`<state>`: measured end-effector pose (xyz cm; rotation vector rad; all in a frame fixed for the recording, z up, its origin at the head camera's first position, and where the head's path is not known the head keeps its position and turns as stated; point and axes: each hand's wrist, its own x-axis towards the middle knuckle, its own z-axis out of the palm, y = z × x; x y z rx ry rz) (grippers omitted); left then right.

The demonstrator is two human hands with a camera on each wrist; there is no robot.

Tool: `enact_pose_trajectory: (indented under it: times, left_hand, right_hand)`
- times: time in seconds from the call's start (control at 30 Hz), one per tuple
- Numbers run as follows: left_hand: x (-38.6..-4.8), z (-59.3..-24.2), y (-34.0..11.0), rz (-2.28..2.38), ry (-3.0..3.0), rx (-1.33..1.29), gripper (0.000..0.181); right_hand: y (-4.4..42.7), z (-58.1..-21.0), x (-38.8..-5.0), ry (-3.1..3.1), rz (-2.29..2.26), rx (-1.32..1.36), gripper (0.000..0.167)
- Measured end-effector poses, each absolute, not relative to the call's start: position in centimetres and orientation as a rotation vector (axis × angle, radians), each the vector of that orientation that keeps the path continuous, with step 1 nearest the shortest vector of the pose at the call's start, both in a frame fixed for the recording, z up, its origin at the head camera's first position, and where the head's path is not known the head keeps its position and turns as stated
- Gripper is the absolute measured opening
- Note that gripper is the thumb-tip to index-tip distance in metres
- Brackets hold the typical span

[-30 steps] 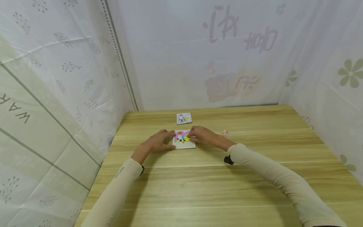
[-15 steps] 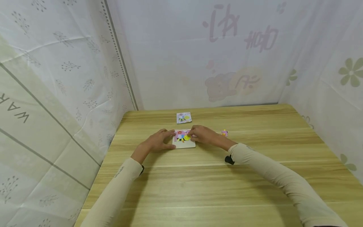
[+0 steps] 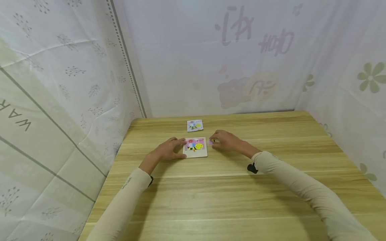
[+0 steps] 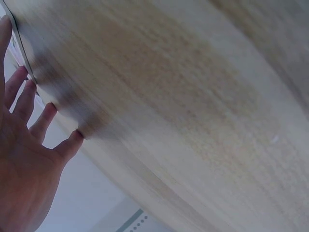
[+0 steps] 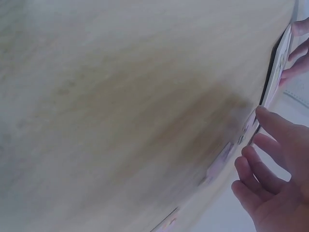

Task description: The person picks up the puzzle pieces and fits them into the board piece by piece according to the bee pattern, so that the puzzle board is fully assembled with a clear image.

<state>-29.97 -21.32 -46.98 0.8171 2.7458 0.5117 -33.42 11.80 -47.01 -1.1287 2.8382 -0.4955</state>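
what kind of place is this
Likely a small curtained-off workspace, indoors by the look of it: patterned fabric hangs at the back and both sides of a wood-grain table, with a little bee puzzle board on top.

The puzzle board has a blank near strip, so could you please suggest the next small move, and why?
I would probably bring the loose piece onto the puzzle board, whose near strip is blank: the right hand appears to pinch that piece just beside the board, while the left hand touches the opposite edge.
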Motion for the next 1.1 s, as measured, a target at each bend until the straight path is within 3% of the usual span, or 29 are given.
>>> enact_pose_trajectory:
  times: [1.1]
  left_hand:
    - [-30.0, -47.1, -21.4, 0.503, 2.747, 0.824, 0.079]
  right_hand:
    - [11.3, -47.1, -33.3, 2.834, -0.607, -1.259, 0.024]
